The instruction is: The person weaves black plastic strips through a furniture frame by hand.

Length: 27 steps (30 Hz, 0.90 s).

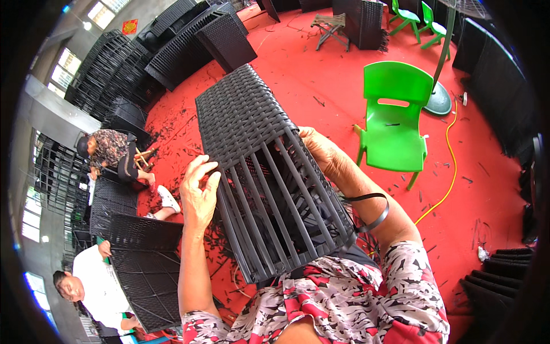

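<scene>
A black furniture panel [246, 114] rises from my lap, tilted away from me. Its far part is covered with woven flat plastic strips; the near part shows bare parallel bars [275, 198]. My left hand [200, 192] is beside the panel's left edge at the lower end of the weave, thumb and fingers apart, with nothing seen in it. My right hand [321, 149] is at the right edge, its fingers bent round the side rail and partly hidden by the panel. A loose black strip [375, 209] loops out below my right forearm.
A green plastic chair [395, 132] stands to the right on the red floor [309, 74], near a yellow cable [452, 157] and a round stand base [440, 100]. Strip scraps litter the floor. Two people work at left beside a woven black panel [152, 275]; stacked panels [189, 51] stand behind.
</scene>
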Tool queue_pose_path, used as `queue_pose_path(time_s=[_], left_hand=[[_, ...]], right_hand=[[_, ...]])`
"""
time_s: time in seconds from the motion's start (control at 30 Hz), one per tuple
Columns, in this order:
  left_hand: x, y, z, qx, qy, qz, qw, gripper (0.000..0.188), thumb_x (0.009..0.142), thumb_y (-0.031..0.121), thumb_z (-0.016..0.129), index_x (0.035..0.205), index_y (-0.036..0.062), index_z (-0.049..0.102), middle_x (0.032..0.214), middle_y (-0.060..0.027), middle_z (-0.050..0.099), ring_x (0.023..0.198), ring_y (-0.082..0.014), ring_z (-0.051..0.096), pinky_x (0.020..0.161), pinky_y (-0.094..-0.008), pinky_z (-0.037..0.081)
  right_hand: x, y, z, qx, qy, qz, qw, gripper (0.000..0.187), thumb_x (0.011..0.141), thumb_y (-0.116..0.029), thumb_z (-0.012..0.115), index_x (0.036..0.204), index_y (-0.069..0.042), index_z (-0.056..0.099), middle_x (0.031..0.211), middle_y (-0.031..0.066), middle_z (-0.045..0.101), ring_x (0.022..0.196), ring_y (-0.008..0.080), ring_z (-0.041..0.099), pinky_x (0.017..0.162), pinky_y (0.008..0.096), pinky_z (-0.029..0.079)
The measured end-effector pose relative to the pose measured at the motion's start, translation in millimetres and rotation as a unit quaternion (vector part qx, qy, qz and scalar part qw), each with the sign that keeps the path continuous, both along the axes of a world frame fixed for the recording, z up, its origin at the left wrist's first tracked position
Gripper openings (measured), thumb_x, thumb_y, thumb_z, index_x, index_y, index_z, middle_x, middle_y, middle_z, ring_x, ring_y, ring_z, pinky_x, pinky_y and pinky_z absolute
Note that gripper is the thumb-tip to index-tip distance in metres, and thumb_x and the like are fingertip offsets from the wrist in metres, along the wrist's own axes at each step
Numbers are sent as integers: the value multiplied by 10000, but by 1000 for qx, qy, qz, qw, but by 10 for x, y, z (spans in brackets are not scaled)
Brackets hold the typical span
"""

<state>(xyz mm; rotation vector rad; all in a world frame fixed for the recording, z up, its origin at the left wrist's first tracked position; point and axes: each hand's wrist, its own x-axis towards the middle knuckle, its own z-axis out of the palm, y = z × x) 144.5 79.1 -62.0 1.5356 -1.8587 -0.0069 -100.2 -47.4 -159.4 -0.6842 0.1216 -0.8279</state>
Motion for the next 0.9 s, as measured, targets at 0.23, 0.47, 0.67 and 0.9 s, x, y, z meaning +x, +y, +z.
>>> queue_pose_path(time_s=[0.23, 0.47, 0.67, 0.9], left_hand=[[-17, -16, -56, 4, 32, 1, 999, 201, 852, 92, 645, 1030, -1, 649, 1189, -113, 574, 1098, -226, 553, 922, -315, 448], [-31, -17, -36, 0, 44, 11, 999, 188, 813, 69, 668, 992, 13, 666, 1134, -128, 608, 1084, -264, 572, 949, -353, 430], [-61, -23, -46, -10, 45, 13, 999, 179, 806, 61, 672, 978, 10, 676, 1125, -132, 610, 1082, -270, 572, 954, -359, 430], [-52, -20, -112, -31, 22, 39, 999, 225, 811, 74, 659, 1029, 20, 654, 1169, -140, 583, 1119, -287, 546, 972, -366, 416]], right_hand=[[-248, -323, -30, -170, 96, 35, 980, 247, 840, -142, 659, 1026, 18, 639, 918, 35, 670, 842, 125, 616, 793, 277, 477], [-375, -106, 242, -159, 164, -9, 974, 86, 860, -98, 616, 779, -72, 600, 631, -51, 512, 516, 35, 405, 460, 188, 300], [-320, 44, 118, -89, 99, -9, 991, 87, 877, -126, 617, 914, -47, 623, 723, -32, 592, 598, 54, 513, 542, 190, 385], [-288, 76, 147, 2, 70, -99, 993, 237, 898, -222, 619, 1053, -43, 627, 918, -14, 642, 809, 81, 574, 778, 265, 431]])
